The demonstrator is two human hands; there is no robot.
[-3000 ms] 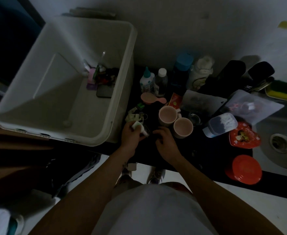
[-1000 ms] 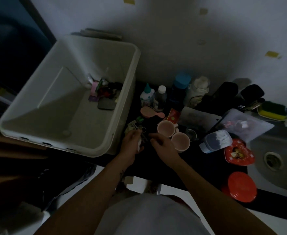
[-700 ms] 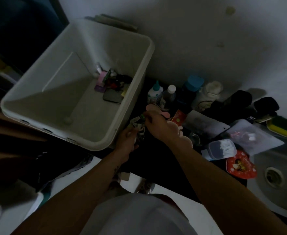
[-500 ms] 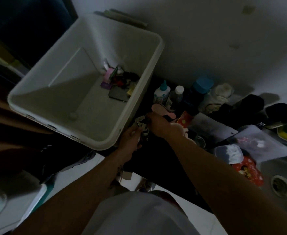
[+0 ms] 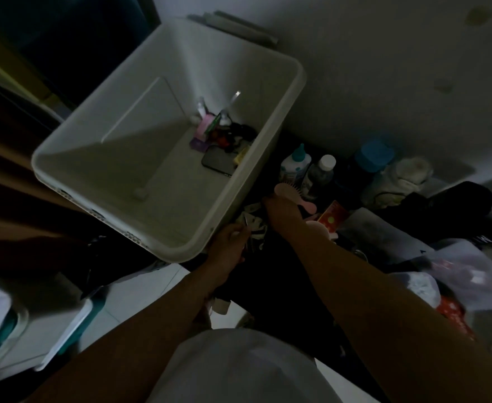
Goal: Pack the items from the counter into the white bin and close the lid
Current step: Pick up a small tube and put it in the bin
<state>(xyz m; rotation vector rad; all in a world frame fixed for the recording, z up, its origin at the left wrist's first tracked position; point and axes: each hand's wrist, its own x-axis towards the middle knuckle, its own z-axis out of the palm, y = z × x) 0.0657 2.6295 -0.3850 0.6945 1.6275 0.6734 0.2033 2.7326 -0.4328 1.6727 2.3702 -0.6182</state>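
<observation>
The white bin (image 5: 122,158) stands lidless at the left, set diagonally, with a dark phone (image 5: 218,165) in its far right corner. At its near corner the left hand (image 5: 228,245) pinches a thin pale item. The right hand (image 5: 282,210) reaches into clutter on the table (image 5: 279,298), its grip hidden. A pink hairbrush (image 5: 289,193) lies just beyond it, handle pointing right.

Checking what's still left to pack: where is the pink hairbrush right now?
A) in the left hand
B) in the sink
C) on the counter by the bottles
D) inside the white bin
C: the pink hairbrush lies on the counter in front of the bottles, beside the right hand, outside the white bin.
</observation>
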